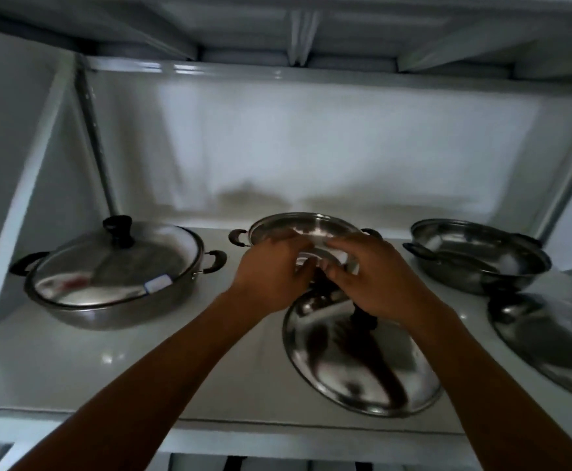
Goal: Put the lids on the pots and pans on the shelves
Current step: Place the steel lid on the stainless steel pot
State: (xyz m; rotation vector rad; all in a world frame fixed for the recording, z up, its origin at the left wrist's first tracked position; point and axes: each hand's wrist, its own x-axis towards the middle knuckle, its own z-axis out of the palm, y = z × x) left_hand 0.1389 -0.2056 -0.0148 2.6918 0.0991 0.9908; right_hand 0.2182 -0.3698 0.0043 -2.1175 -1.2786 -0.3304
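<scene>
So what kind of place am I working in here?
Probably a kitchen storage shelf or cupboard: a white shelf under another shelf, holding steel pans, one lidded pan at left, and loose steel lids lying in front of the others.

Three pans stand in a row on one shelf (114,365). The left pan (107,300), at the frame's left middle, has a lid (114,263) on it. The middle pan (306,229) is at centre, partly hidden behind the left hand (271,270) and right hand (376,277), which meet in front of it. A loose lid (359,365) lies on the shelf in front of it, lower centre. The right pan (478,256) stands uncovered at right, with another lid (549,345) before it at the right edge.
</scene>
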